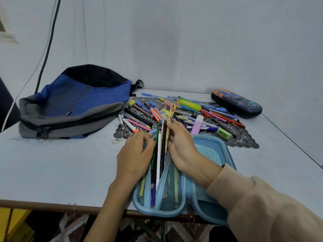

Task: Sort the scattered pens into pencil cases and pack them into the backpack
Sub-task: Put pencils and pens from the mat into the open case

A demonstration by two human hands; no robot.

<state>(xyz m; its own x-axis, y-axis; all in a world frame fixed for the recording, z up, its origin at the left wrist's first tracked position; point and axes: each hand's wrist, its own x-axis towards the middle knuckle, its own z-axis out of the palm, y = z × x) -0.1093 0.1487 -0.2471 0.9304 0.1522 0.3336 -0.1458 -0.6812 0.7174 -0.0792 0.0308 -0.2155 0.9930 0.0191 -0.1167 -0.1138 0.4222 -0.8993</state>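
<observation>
While left hand point(135, 152), right hand point(181, 147) grip pencils point(159, 145) | light-blue case point(209, 151) open, mesh-lined

The backpack tag point(68, 113) and green eraser point(224, 133) print are illegible.

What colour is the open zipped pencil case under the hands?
Light blue pencil case; head view.

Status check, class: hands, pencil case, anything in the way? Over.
Left hand and right hand grip pencils half inside open blue case. Pen pile unsorted beyond. Backpack left, nothing blocking.
</observation>
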